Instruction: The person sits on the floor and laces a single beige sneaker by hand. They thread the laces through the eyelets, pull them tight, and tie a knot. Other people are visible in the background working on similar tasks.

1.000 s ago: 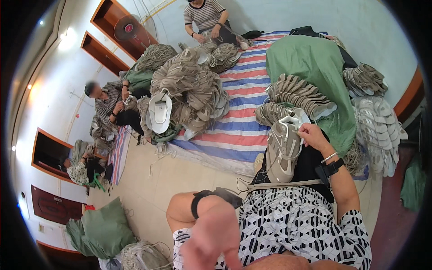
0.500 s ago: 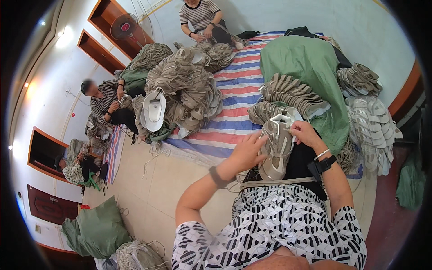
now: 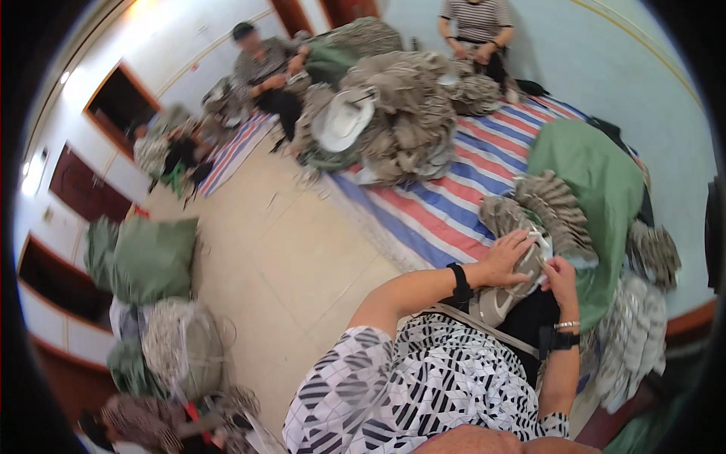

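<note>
A taupe and white shoe upper (image 3: pixel 495 304) lies across my lap, its rounded toe towards me. My left hand (image 3: pixel 505 259) wraps over its side, fingers resting on the opening near the white lining. At the other edge of the opening, my right hand (image 3: pixel 560 278) is closed in a pinch. What sits between those fingertips is too small to make out. Just beyond are fanned stacks of similar shoe uppers (image 3: pixel 556 216), partly against a green cloth sack (image 3: pixel 586 170).
A striped tarp (image 3: pixel 461 200) bears a large heap of shoe uppers (image 3: pixel 412 98). Several people sit working along the walls, one at the back (image 3: pixel 476 34). Green sacks (image 3: pixel 155 257) and a bundle of cords (image 3: pixel 185 344) stand left on the tiled floor. Pale uppers (image 3: pixel 631 340) are stacked at right.
The view has swung left, so the scene sits further right. My left hand has gone from spread beside the shoe upper to lying over it. My right hand stays at its edge.
</note>
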Demonstrator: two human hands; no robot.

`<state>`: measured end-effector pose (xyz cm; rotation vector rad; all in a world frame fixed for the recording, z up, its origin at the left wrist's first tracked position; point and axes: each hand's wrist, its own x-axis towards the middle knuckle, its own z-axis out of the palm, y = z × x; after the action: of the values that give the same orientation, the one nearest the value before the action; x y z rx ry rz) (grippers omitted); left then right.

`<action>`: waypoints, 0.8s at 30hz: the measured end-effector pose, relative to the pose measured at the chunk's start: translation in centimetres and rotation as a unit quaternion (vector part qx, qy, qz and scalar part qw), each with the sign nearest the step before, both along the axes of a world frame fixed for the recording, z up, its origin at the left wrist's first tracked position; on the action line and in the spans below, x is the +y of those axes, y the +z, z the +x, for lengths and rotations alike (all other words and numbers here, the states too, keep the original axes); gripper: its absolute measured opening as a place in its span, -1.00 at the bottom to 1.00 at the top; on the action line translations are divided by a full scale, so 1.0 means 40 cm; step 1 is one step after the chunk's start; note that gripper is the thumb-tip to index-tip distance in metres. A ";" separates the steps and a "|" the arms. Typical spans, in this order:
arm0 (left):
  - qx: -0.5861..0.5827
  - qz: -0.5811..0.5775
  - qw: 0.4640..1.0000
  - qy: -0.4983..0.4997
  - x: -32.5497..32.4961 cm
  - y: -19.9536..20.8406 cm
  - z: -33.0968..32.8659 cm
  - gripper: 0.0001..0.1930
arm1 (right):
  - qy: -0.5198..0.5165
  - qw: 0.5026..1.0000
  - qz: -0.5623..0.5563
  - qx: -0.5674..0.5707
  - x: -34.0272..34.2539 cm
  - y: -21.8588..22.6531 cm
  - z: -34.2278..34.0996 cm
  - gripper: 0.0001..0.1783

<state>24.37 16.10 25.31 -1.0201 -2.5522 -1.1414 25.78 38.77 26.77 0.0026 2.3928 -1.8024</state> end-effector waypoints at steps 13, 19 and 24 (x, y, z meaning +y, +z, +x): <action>-0.057 0.458 0.679 0.571 -0.914 -0.058 -0.085 -0.17 | 0.030 0.996 -0.047 -0.068 0.043 -0.011 -0.031 -0.82; 0.000 0.263 0.844 0.468 -0.769 -0.120 -0.065 -0.31 | 0.064 0.994 -0.048 -0.070 -0.032 0.001 -0.034 -0.81; -0.224 0.115 0.957 0.146 -0.178 0.134 0.016 -0.12 | 0.010 0.997 -0.001 -0.076 0.046 0.005 -0.015 -0.81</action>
<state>25.03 8.98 30.67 -0.3394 -2.6747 -1.6799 25.18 40.63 26.99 0.1106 2.2778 -1.7302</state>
